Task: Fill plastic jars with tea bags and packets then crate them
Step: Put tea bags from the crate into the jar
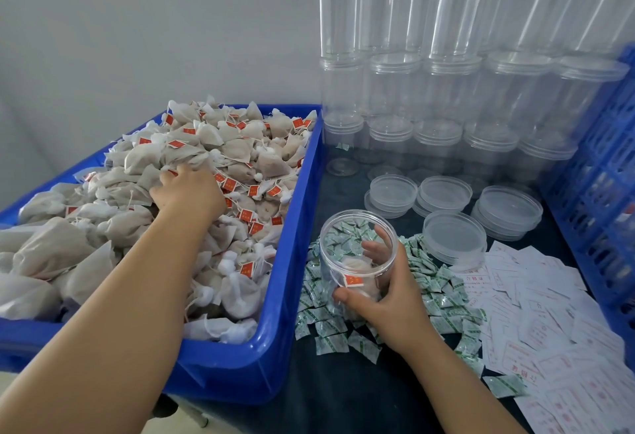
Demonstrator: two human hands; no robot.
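Head: right hand point(388, 299) grips jar point(357, 251)

I see a dark table point(350, 396). On it at left sits a blue bin point(275, 341) heaped with tea bags point(213, 145). Beside it lie green packets point(436, 282), then white cards point(536, 330) to the right. Farther back are loose lids point(453, 237) and stacked jars point(446, 90), with a blue crate point(598, 193) at far right.

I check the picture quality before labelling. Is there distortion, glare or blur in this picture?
Head view: wide-angle bending tilts the stacked clear jars outward at top right; soft even light, faint highlights on the held jar, no hard shadows; print on the white cards is too soft to read.
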